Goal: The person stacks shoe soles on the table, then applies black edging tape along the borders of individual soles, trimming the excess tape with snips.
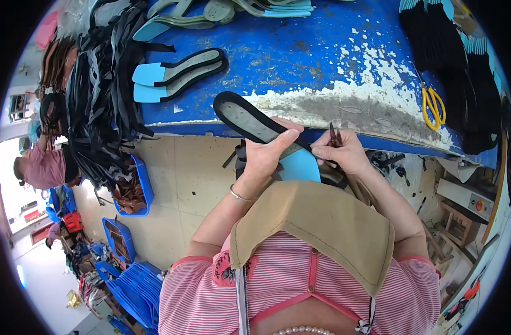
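Insole under trimming, held over the edge of the blue bench: left hand clamps its waist, thumb on top, grey heel end beyond the grip, light-blue toe end below it. Right hand is closed on small snips just beside that grip, at the black fabric edging. Two similar insoles lie beyond, apparently finished; stacks of black pieces and yellow scissors lie to the right.

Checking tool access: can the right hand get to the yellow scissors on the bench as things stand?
Probably yes. The yellow scissors lie in the open on the blue bench, nothing between them and the right hand. But that hand already holds small snips.
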